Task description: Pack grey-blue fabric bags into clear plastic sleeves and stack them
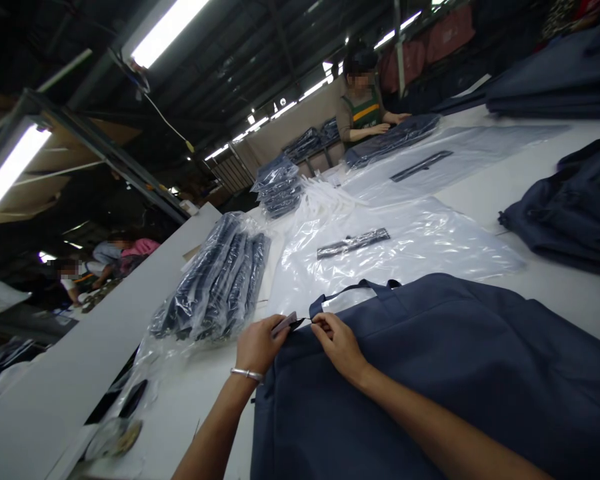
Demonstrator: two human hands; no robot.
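Observation:
A large navy bag (380,400) lies flat on the table in front of me, its strap handle (350,290) looped at the upper edge. My left hand (260,345), with a silver bangle at the wrist, is closed on a small hang tag (284,323) by the bag's upper left corner. Beside it, my right hand (341,345) pinches a thin dark cord that runs toward the tag. The fingertips hide the cord's end. Both hands are over the top edge of the bag.
Clear plastic bags (410,227) lie spread beyond the navy bag. Plastic-wrapped navy packs (225,273) are at the left, with another wrapped stack (277,187) behind. More navy bags (575,200) lie right. A co-worker (363,107) handles a wrapped bag across the table (575,303).

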